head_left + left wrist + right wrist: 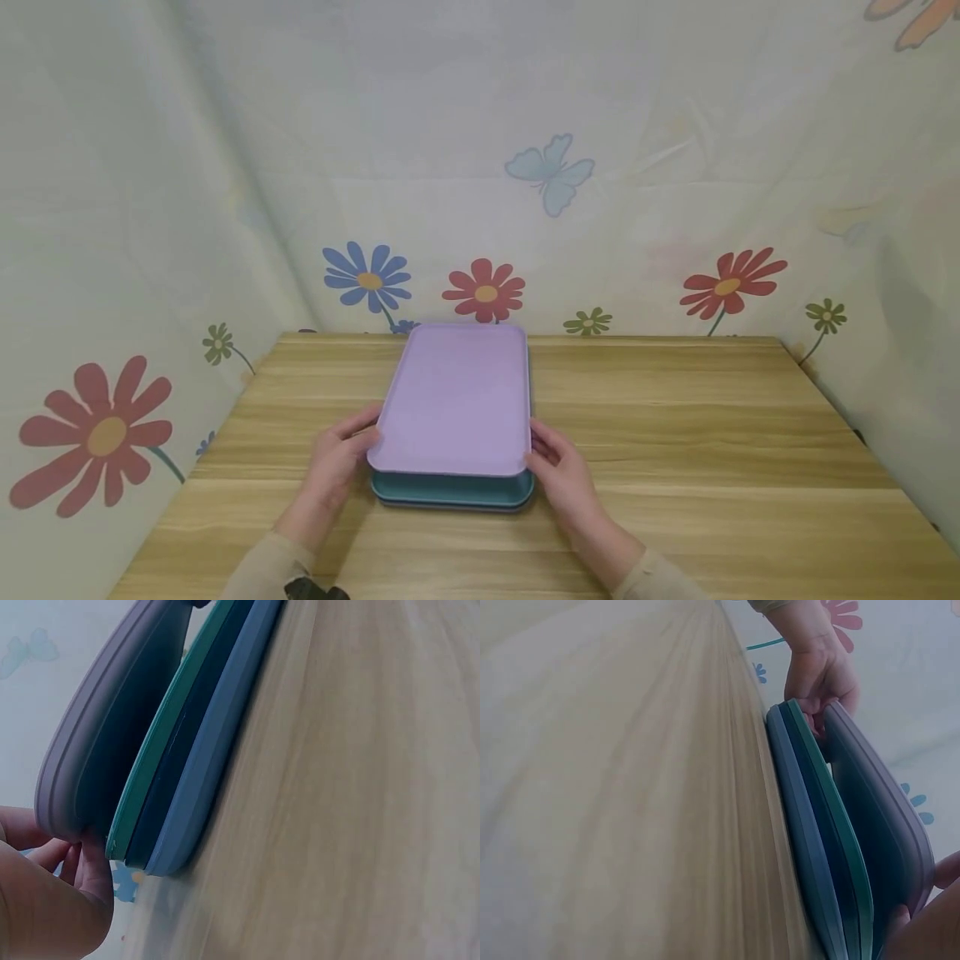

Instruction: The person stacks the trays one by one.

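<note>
A light purple rectangular tray (453, 400) is raised at a slight tilt over a stack, its near end apart from the tray below. My left hand (333, 462) pinches its left edge, thumb on top and fingers beneath. On the opposite side, my right hand (566, 479) grips the right edge near the front corner. Directly under it lies a teal tray (453, 490). Beneath that, a blue-grey tray (214, 746) sits flat on the table, best seen in the wrist views. Most of the lower trays' surfaces are hidden by the purple one.
The stack rests on a wood-grain table (675, 433), left of its middle and reaching toward the back edge. Behind and on the left hangs a pale curtain (420, 125) printed with flowers and butterflies. A small black object (313, 590) shows at the left sleeve.
</note>
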### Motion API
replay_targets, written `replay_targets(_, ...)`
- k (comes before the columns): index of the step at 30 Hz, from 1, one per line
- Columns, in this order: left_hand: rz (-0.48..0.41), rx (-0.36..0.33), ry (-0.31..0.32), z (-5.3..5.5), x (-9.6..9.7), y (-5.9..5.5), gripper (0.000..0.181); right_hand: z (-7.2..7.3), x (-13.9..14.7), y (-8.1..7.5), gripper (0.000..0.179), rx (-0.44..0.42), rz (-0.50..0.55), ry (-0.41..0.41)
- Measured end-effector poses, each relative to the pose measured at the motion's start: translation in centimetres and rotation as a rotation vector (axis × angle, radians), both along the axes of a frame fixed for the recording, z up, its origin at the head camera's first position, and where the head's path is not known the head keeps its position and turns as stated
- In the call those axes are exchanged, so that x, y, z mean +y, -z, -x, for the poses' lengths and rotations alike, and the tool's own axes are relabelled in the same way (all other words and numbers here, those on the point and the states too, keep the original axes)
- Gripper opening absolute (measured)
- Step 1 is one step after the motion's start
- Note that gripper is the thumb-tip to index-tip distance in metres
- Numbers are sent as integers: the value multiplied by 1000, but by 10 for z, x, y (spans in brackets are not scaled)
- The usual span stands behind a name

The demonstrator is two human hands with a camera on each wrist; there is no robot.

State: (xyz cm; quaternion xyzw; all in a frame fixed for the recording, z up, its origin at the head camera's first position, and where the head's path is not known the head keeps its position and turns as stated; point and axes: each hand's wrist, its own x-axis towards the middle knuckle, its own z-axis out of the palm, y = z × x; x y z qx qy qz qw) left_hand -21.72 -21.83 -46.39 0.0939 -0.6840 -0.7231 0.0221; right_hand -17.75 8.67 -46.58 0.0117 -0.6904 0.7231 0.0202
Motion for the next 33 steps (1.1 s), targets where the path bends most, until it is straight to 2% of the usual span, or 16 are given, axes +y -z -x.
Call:
replay_targets(11,26,-21,-1,-5,1,1,46,-4,3,1,51,-37,-14,-15)
replay_targets(18,38,-35,7,-6,2,0,45,-3,4,-1,50,-59,-24,-24)
replay_targets(25,82,-21,23,-5,4,1,43,0,10,-1,48,-84,-65,-7)
replay_targets(33,126,-51,31,-6,4,-1,44,3,15,1,45,-32,-82,-7)
